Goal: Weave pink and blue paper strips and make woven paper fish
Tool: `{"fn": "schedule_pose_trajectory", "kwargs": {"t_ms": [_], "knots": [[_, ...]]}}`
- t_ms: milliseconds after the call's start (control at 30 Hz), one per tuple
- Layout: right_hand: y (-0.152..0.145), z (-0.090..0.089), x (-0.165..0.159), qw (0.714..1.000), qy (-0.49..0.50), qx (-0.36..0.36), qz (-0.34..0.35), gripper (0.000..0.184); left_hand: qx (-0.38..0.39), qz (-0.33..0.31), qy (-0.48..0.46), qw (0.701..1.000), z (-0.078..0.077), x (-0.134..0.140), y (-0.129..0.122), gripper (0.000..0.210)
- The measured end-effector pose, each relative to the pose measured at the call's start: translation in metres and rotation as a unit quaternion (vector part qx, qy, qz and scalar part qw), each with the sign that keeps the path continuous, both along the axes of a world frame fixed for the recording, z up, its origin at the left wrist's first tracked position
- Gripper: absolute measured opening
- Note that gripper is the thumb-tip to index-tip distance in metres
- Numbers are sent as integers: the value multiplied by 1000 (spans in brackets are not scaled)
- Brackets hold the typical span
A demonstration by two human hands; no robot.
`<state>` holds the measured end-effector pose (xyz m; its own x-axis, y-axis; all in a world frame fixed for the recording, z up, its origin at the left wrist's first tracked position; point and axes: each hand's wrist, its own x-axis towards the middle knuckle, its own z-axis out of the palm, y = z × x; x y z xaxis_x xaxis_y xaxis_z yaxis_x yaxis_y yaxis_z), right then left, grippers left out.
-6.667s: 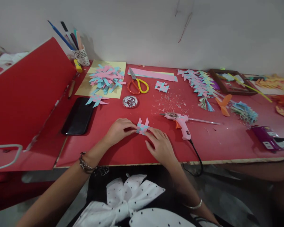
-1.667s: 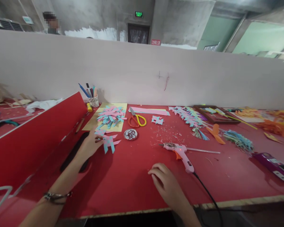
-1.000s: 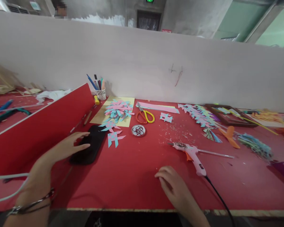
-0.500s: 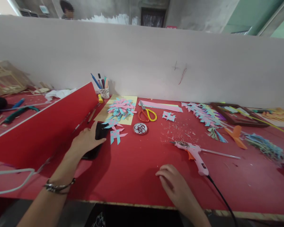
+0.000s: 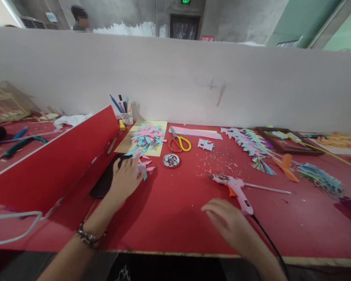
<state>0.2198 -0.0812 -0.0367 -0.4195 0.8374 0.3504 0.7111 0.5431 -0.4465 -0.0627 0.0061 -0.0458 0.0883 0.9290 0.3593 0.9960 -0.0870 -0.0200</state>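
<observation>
My left hand (image 5: pixel 126 176) reaches over the pink and blue folded paper pieces (image 5: pixel 144 164) with its fingers spread, partly covering them. Whether the fingertips touch the paper I cannot tell. A black phone (image 5: pixel 103 181) lies flat just left of that hand. Slightly blurred, my right hand (image 5: pixel 224 214) hovers at or just above the red table, fingers loosely bent and holding nothing. Nearest to it is a pink hot glue gun (image 5: pixel 236 187) with a clear glue stick (image 5: pixel 269 188) in its back end. A bigger heap of pink and blue paper pieces (image 5: pixel 148 136) lies on yellow paper.
Scissors (image 5: pixel 183 143) with red and yellow handles lie behind a small round tin (image 5: pixel 171 160). A red board (image 5: pixel 64 156) stands at the left, near a pen cup (image 5: pixel 126 118). Folded paper garlands (image 5: pixel 247 141) and a dark frame (image 5: pixel 289 146) lie at the right.
My left hand has moved right, off the phone and onto the small paper pieces. The phone now lies uncovered, nearer the red board. My right hand has shifted slightly right, towards the glue gun.
</observation>
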Motion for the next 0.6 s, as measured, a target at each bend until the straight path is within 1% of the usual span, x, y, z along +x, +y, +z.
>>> {"fn": "schedule_pose_trajectory", "kwargs": {"t_ms": [67,133,167,267,333,367,433,500,600], "knots": [[8,13,16,998,-33,29,-46,22,-17,-30,-1,999,-4,6,-4,43],[19,31,28,995,-65,35,-61,22,-32,-50,5,998,-8,8,-6,43],[26,40,33,994,-83,25,-61,24,-35,-58,11,998,-9,8,-5,43],[58,67,39,987,-146,-56,-46,26,-40,-91,23,995,-11,9,-3,41],[88,77,40,978,-191,-77,-34,25,-53,-114,26,992,-10,10,-2,39],[105,79,40,973,-208,-88,-36,24,-66,-128,25,989,-10,11,-1,39],[139,76,40,964,-238,-105,-50,22,-98,-159,20,982,-9,14,-2,38],[169,66,38,956,-259,-99,-95,29,-117,-182,10,976,-9,15,-2,37],[201,47,36,951,-262,-86,-140,43,-106,-191,2,976,-11,14,-3,36]]}}
